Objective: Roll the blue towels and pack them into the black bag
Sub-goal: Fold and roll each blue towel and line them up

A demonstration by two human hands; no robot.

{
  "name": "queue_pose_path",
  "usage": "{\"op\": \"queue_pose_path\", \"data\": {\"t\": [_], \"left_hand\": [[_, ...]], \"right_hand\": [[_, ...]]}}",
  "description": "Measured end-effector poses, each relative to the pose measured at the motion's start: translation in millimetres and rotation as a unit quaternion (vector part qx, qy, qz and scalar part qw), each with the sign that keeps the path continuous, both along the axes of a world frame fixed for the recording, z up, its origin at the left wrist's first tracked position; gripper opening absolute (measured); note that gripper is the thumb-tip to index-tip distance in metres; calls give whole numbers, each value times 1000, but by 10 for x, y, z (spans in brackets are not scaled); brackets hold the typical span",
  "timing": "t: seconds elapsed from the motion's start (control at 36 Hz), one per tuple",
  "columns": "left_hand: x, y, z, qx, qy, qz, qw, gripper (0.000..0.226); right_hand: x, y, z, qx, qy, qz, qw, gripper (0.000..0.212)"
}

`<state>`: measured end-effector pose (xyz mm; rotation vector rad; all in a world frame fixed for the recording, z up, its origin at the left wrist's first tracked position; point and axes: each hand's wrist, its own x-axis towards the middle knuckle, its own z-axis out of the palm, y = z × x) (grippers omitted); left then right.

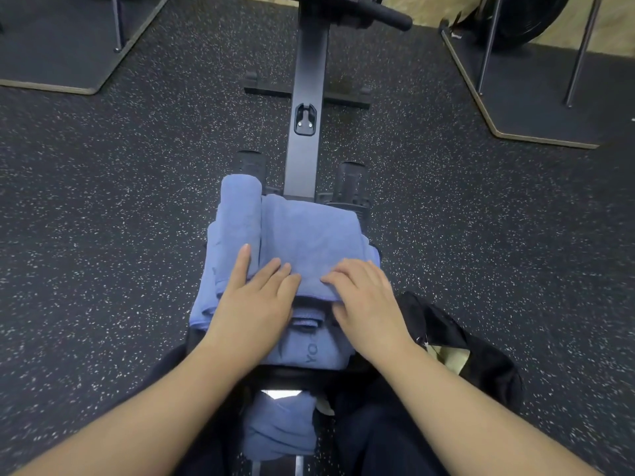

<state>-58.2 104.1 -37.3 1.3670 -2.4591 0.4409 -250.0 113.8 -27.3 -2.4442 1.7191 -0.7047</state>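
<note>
Blue towels [302, 235] lay piled on the seat end of a rowing machine, over its dark rail [305, 132], which ran away from the person toward the top of the view. One towel was already a tight roll [240, 214], lying lengthwise on the rail's left side and touching the flat folded towel beside it. The folded towel spread across the middle of the pile, its near edge curled over and lifted slightly off the layers below. Under it a further towel [309, 352] with printed lettering showed nearer the person, and another bunched blue towel [280, 431] sat lower still, close to the person's lap, along the rail's line.

The left hand [254, 300] rested palm down on the near left part of the pile, fingers spread, the index finger reaching onto the roll and the others pressing the curled edge; its grip was loose and flat, not clenched around anything. The right hand [367, 304] lay on the near right part of the same edge, fingers bent over the fold, the thumb tucked beneath it, so that it pinched the towel's hem.

The black bag [474, 352] sat to the right of the rail, next to the right forearm, its mouth gaping with a pale lining visible inside. Speckled rubber floor [103, 201] surrounded the machine.
</note>
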Motion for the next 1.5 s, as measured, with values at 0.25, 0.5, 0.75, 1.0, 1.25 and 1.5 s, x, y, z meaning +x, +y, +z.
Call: {"op": "queue_pose_path", "data": {"t": [0.25,0.5,0.75,1.0,1.25,1.5], "left_hand": [[67,25,135,-26,2,62,998,11],[21,-33,117,-43,18,85,995,29],[-2,-35,91,-52,28,100,993,19],[-36,-33,105,-41,47,120,991,29],[-46,-22,118,-27,29,68,997,8],[-57,-30,84,-37,-29,80,996,12]], "right_hand": [[-245,-63,127,29,-51,-13,998,8],[-238,-86,87,79,-53,-21,995,33],[-175,-73,233,151,-65,-73,984,11],[-137,-83,100,73,-51,-108,990,8],[-78,-86,81,-48,7,-29,998,13],[-9,-61,53,-2,35,-41,999,17]]}}
